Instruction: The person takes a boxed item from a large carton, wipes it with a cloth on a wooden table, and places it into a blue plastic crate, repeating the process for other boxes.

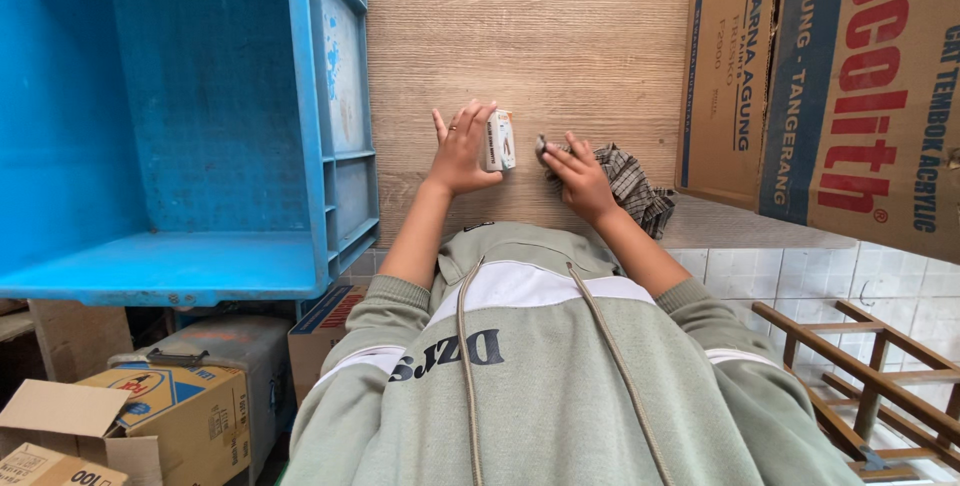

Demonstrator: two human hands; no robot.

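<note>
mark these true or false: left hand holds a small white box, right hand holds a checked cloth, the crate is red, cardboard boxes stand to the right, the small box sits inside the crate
1. The left hand holds a small white box. True.
2. The right hand grips a checked cloth. True.
3. The crate is red. False: the plastic crate is blue.
4. Cardboard boxes stand to the right on the wooden table. True.
5. The small box sits inside the crate. False: it stands on the table, beside the crate, against the left hand.
</note>
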